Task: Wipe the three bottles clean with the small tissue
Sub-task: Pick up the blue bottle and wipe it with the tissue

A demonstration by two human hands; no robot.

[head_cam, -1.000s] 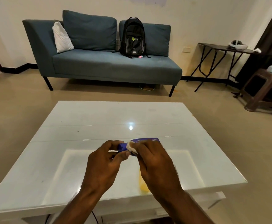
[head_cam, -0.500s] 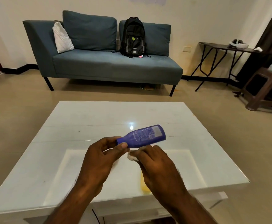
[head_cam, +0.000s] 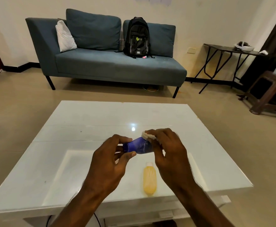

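Observation:
A purple bottle [head_cam: 138, 146] is held sideways above the white table [head_cam: 88, 128]. My left hand [head_cam: 111, 159] pinches its cap end between thumb and fingers. My right hand [head_cam: 170, 153] covers the bottle's other end and presses a small white tissue [head_cam: 147, 135] against its upper side. A yellow bottle [head_cam: 149, 181] with a pale cap lies flat on the table below my hands, cap pointing away from me. I can see only these two bottles.
A blue sofa [head_cam: 111, 66] with a black backpack [head_cam: 137, 38] and a white cushion stands beyond the table. A dark folding table [head_cam: 229, 51] and a brown stool [head_cam: 268, 94] are at the right. Beige floor surrounds the table.
My right hand has moved up from below the purple bottle onto its far end, carrying the tissue over its top. The yellow bottle, mostly hidden before, now shows below my hands.

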